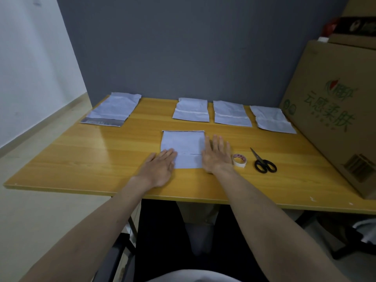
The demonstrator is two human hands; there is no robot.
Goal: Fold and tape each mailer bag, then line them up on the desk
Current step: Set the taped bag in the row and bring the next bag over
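A folded mailer bag point(183, 148) is seen lying flat near the middle of the wooden surface point(91, 159), with a strip of tape across its lower part. It is pressed on both sides: the left hand point(160, 167) is laid palm down on its lower left corner, and the right hand point(216, 154) is laid palm down along its right edge. The fingers point(218, 142) of both hands are held straight and released, nothing being grasped by either.

Three more folded bags are lined up in a row along the far edge of the surface: one point(191, 109) behind the pressed bag, a second point(232, 113) just beside it to the right, and a third point(271, 120) further right, close to a large cardboard box point(333, 110) that stands at the right end of the surface. An unfolded mailer bag point(114, 108), with its grey adhesive strip shown at the near end, is placed well apart at the far left.

A tape roll point(239, 160) is found just beside the right hand, and black-handled scissors point(263, 162) are laid closed a little further to the right
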